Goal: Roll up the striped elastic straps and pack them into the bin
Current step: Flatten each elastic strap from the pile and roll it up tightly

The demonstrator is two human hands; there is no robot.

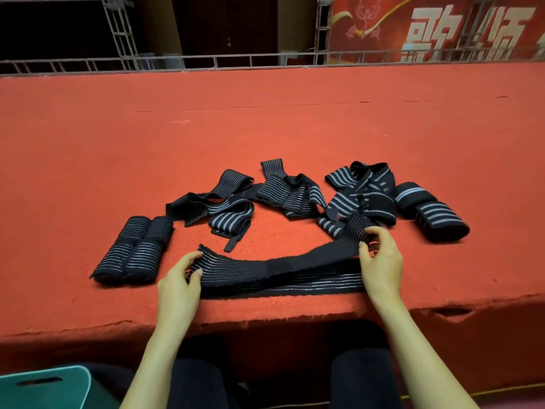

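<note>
Your left hand [177, 278] and right hand [380, 258] each pinch an end of a flat strap [280, 273] along the stage's [295, 128] near edge. Finished rolls [132, 252] lie unpacked, a loose pile [295, 196] remains, and the bin [44, 385] waits below.

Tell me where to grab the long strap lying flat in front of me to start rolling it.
Probably its left end, from the left: the strap lies flat along the table edge, and that end is free, where the left hand pinches it. The right end reaches the pile.
</note>
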